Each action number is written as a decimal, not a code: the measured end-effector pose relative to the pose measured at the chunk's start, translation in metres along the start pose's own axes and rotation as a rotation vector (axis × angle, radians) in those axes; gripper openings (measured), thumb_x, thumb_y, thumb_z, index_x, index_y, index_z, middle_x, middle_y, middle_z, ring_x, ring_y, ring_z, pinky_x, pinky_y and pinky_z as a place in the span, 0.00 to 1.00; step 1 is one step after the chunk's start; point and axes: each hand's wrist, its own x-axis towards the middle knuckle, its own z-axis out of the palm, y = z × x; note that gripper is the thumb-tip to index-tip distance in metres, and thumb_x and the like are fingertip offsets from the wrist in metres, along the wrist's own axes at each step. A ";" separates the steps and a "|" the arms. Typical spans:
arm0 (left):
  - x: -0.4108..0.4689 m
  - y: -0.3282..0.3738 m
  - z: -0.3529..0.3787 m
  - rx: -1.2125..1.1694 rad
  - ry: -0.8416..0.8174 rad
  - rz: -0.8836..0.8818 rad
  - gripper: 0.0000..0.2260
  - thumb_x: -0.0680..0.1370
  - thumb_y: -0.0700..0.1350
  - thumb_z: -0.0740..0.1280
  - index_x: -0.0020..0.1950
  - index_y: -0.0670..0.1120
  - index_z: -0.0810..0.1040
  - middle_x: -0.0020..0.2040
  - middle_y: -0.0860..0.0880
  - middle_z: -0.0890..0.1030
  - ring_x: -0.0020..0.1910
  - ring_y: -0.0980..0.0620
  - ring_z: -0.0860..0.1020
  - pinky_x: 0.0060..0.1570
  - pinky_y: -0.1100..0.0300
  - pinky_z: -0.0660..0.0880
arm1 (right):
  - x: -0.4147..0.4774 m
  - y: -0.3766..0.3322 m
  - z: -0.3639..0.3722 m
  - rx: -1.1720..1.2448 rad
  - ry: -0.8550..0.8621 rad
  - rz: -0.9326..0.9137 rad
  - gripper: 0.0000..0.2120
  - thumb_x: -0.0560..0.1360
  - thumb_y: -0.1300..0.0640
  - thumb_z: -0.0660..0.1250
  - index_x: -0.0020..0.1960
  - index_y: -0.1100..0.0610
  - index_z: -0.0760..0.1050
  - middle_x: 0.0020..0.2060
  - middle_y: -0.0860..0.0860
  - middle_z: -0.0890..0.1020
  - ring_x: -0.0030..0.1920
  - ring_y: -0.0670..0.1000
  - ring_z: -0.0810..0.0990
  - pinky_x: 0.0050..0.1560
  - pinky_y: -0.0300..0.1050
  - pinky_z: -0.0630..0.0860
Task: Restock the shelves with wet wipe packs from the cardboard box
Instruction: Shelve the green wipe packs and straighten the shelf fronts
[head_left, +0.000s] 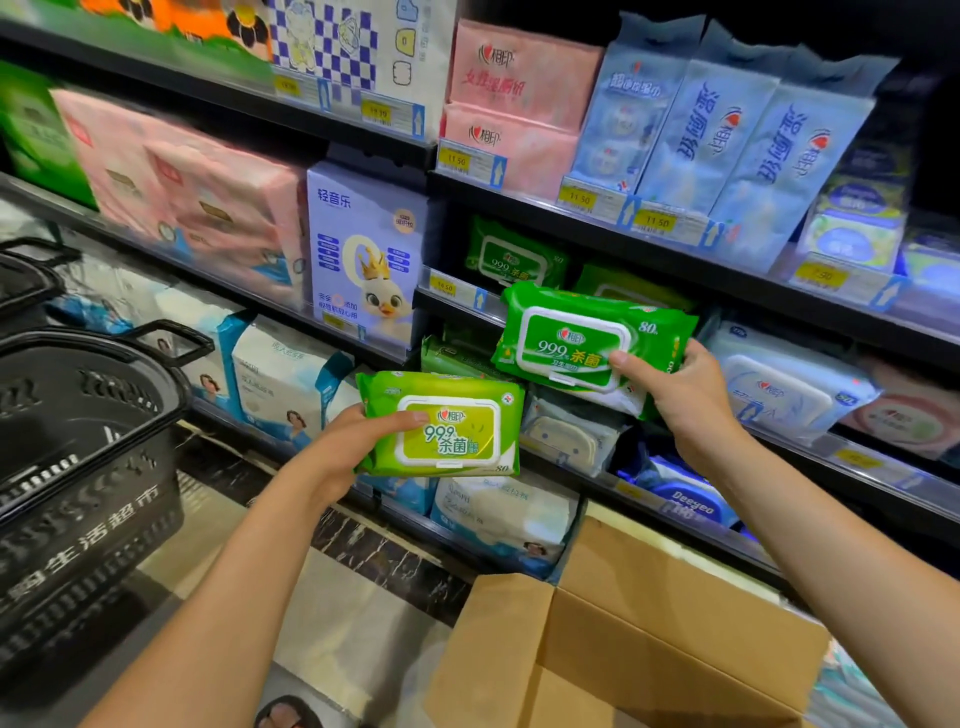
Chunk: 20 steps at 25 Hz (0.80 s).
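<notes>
OK, left hand (358, 441): gripping the lime-green pack (447, 426) by its left end, thumb on the top face beside the lid, fingers curled under.
Lime-green pack position: held flat, lid up, near me, in front of the lower shelves, left of the other pack.
Right hand (675, 395): gripping the dark-green pack (582, 343) by its right end, thumb on the face, fingers behind.
Dark-green pack position: tilted, raised to the front edge of the shelf (441, 301) that carries matching stock.
Handling: I judge both packs light, soft and squashy. The film wrap is probably slick, and the flip lid is the only stiff part.
Where to hold: a short end, thumb on the film and fingers under. I'd keep off the lid tab so it doesn't pop open.
Count, in hand: two packs, one per hand.
Count, on shelf: two dark-green shelf packs (514, 257) that I can make out, far behind the raised one. One more green pack (447, 358) sits a level down, partly hidden.
Cardboard box (649, 623): one, near right on the floor, flaps open. I can't see inside, so remaining stock is unknown.
Black baskets (88, 431): two, left.
</notes>
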 end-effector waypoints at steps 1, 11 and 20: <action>0.001 0.001 0.002 -0.004 0.005 -0.003 0.48 0.44 0.62 0.87 0.62 0.49 0.81 0.54 0.47 0.88 0.52 0.46 0.87 0.47 0.53 0.84 | 0.004 -0.003 0.005 -0.053 0.017 -0.061 0.22 0.68 0.54 0.82 0.59 0.51 0.78 0.52 0.47 0.87 0.53 0.48 0.86 0.57 0.50 0.82; 0.009 0.002 0.002 -0.021 0.079 -0.038 0.16 0.75 0.44 0.76 0.61 0.48 0.80 0.52 0.47 0.88 0.52 0.46 0.87 0.45 0.54 0.85 | 0.057 -0.008 0.039 -0.561 0.138 -0.742 0.30 0.68 0.54 0.82 0.66 0.60 0.77 0.59 0.56 0.77 0.60 0.43 0.72 0.62 0.31 0.68; 0.016 0.001 0.000 -0.024 0.091 -0.045 0.14 0.76 0.43 0.76 0.59 0.49 0.79 0.49 0.50 0.89 0.46 0.52 0.88 0.39 0.60 0.84 | 0.079 0.013 0.050 -0.710 0.311 -0.700 0.29 0.70 0.46 0.80 0.68 0.50 0.77 0.60 0.46 0.81 0.62 0.52 0.75 0.60 0.47 0.71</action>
